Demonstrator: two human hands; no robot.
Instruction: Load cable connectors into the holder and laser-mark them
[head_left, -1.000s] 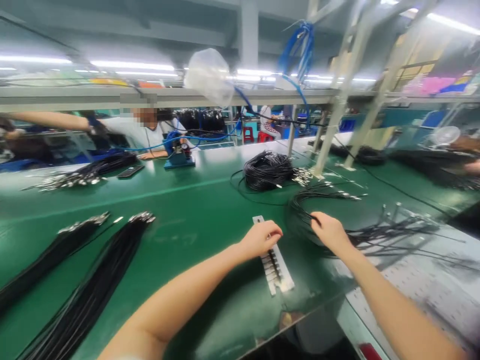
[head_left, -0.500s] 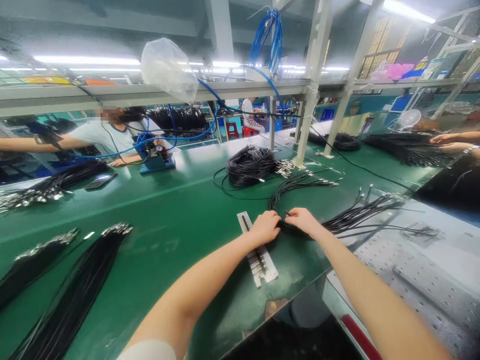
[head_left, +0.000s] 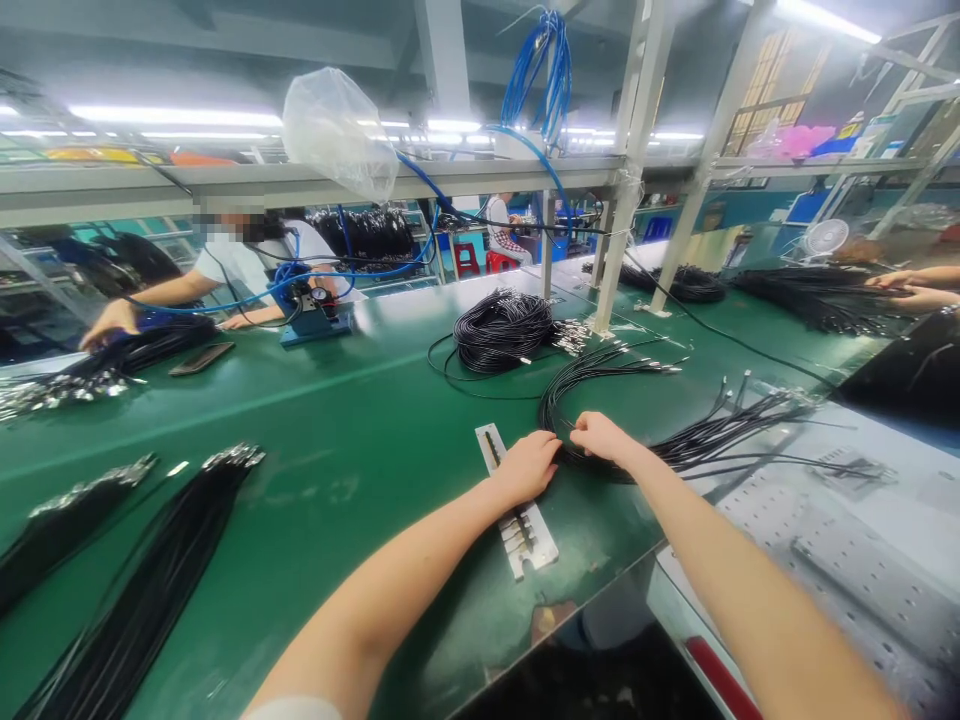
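Note:
A bundle of black cables [head_left: 694,440] curves over the table's near right part, its metal-tipped ends spread toward the back and the right. My left hand [head_left: 529,466] is closed at the left side of the bend, fingers curled on the cables, above a pale slotted metal plate [head_left: 536,545]. Just to its right, my right hand [head_left: 598,438] is closed in a pinch on a thin black cable end over the same bundle. The two hands are a small gap apart. Behind them lies a coiled black cable bundle [head_left: 501,332].
On the green table [head_left: 337,450] more black cable bundles [head_left: 172,550] lie at the left. A blue device [head_left: 315,315] and a phone [head_left: 201,358] sit further back. A perforated metal surface [head_left: 862,590] is at the right. Co-workers' hands show at both sides.
My left hand has shifted slightly lower, and my right hand is a little higher on the bundle. The co-worker's arm at the left has come down to the cables there.

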